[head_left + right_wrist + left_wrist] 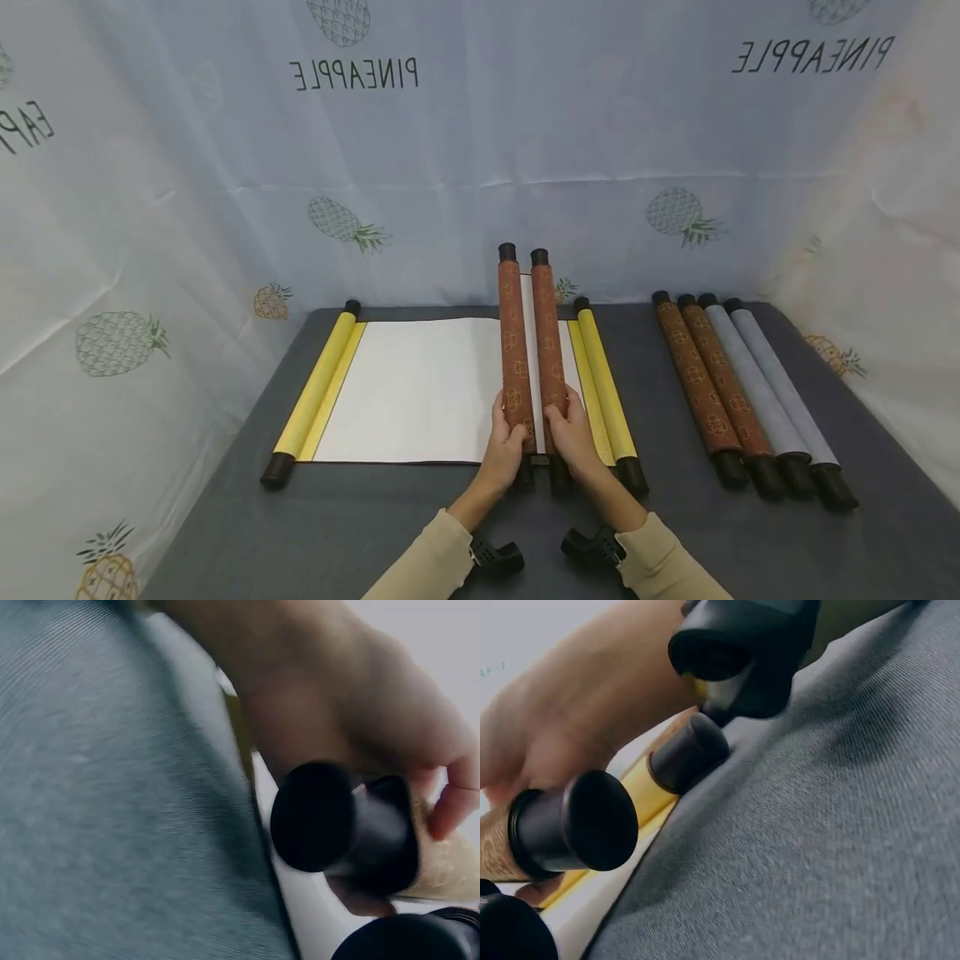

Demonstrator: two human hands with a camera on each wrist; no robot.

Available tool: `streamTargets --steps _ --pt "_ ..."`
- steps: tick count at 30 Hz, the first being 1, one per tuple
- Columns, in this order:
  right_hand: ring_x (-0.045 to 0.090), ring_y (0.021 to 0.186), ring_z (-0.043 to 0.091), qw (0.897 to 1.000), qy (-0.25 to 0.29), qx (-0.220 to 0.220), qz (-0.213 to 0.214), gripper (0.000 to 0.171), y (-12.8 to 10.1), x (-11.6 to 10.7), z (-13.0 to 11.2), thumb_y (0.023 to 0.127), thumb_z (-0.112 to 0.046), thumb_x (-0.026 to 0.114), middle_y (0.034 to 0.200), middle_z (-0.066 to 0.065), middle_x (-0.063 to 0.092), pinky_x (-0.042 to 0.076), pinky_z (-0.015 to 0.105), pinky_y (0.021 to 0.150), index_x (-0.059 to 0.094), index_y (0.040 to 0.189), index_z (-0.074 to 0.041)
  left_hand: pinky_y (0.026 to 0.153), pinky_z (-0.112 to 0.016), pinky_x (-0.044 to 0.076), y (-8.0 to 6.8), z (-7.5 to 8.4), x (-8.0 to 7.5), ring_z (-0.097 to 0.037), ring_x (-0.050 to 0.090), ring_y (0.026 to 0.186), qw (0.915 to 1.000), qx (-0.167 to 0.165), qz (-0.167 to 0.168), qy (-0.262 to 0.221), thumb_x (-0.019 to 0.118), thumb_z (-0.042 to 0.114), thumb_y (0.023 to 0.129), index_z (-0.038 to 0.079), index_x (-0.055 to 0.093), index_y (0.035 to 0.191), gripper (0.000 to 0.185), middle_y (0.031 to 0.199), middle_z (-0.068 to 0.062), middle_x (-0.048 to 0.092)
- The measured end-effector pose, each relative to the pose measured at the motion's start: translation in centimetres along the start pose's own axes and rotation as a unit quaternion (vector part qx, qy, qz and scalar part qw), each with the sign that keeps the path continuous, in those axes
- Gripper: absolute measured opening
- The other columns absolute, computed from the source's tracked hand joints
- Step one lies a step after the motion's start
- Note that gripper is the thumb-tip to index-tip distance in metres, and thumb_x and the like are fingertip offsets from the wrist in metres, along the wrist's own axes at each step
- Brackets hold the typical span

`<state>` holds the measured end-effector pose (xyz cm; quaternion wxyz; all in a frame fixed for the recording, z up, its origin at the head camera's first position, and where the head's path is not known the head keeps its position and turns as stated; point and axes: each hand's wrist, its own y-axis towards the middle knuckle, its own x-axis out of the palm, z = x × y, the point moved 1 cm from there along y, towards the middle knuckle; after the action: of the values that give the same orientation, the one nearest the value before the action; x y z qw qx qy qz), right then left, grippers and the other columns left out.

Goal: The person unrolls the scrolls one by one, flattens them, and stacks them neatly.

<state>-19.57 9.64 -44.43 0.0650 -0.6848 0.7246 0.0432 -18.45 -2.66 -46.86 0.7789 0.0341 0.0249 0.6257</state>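
The left hand point(504, 446) and right hand point(572, 435) each grip one roller of the brown scroll point(531, 350), near ends lifted, far ends toward twelve o'clock, above the yellow scroll point(420, 387) lying open.

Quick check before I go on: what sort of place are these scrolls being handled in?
Probably a staged recording booth rather than a home or shop: a pineapple-print backdrop cloth hangs on three sides, a grey cloth-covered table fills the floor of it, and four rolled scrolls lie lined up beside the open yellow-edged scroll.
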Motion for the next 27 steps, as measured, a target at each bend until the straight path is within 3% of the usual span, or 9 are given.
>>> streamTargets --steps 4,7,12,15,18,22,27 --pt "0.060 0.100 0.032 0.999 -0.014 -0.016 0.040 0.049 -0.1 0.4 0.4 0.095 -0.008 0.041 0.122 0.029 0.054 0.047 0.027 0.073 0.033 0.141 0.008 0.083 -0.023 0.046 -0.1 0.2 0.3 -0.027 0.055 0.113 0.9991 -0.003 0.031 0.028 0.032 0.005 0.092 0.012 0.003 0.155 0.069 0.139 -0.023 0.043" --pt "0.059 0.091 0.026 0.999 -0.017 -0.024 0.046 0.049 -0.2 0.3 0.4 0.094 -0.009 0.043 0.116 0.029 0.056 0.045 0.025 0.068 0.035 0.139 0.009 0.076 -0.023 0.047 -0.2 0.3 0.5 -0.019 0.057 0.099 0.9973 0.001 0.052 0.052 0.033 0.007 0.092 0.011 0.006 0.154 0.068 0.129 -0.024 0.050" --pt "0.060 0.081 0.022 0.996 -0.051 -0.044 0.054 0.058 -0.1 0.2 0.5 0.087 -0.013 0.061 0.109 0.029 0.058 0.046 0.026 0.063 0.039 0.136 0.008 0.059 -0.022 0.048 -0.4 0.2 0.6 -0.007 0.054 0.070 0.9951 0.024 0.081 0.052 0.049 0.013 0.091 0.010 0.012 0.153 0.073 0.112 -0.024 0.056" --pt "0.062 0.078 0.020 0.996 -0.063 -0.038 0.055 0.063 0.1 -0.1 0.4 0.082 -0.015 0.071 0.105 0.028 0.060 0.047 0.026 0.061 0.041 0.132 0.009 0.060 -0.022 0.050 -0.2 0.2 0.4 -0.007 0.057 0.072 0.9933 0.045 0.095 0.049 0.065 0.015 0.084 0.008 0.017 0.151 0.083 0.116 -0.023 0.058" --pt "0.061 0.075 0.016 0.998 -0.049 -0.014 0.045 0.062 0.4 -0.5 0.3 0.081 -0.015 0.074 0.103 0.026 0.060 0.048 0.025 0.060 0.041 0.127 0.009 0.066 -0.021 0.050 0.0 0.1 0.2 -0.008 0.059 0.083 0.9909 0.056 0.107 0.059 0.073 0.013 0.078 0.004 0.022 0.149 0.088 0.118 -0.023 0.058" --pt "0.058 0.073 0.011 0.999 -0.029 0.001 0.026 0.055 0.8 -1.0 0.0 0.083 -0.010 0.070 0.103 0.023 0.059 0.048 0.025 0.061 0.041 0.125 0.008 0.063 -0.020 0.050 0.3 0.3 -0.2 -0.009 0.058 0.078 0.9895 0.043 0.117 0.073 0.074 0.012 0.076 -0.001 0.029 0.143 0.082 0.113 -0.024 0.060" --pt "0.058 0.081 0.012 0.999 -0.038 0.005 0.011 0.048 1.2 -1.6 -0.2 0.088 -0.009 0.064 0.111 0.024 0.059 0.047 0.025 0.069 0.045 0.130 0.002 0.058 -0.020 0.049 0.4 0.6 -0.7 -0.005 0.055 0.072 0.9897 0.035 0.118 0.072 0.069 0.010 0.081 -0.004 0.035 0.137 0.067 0.108 -0.025 0.059"
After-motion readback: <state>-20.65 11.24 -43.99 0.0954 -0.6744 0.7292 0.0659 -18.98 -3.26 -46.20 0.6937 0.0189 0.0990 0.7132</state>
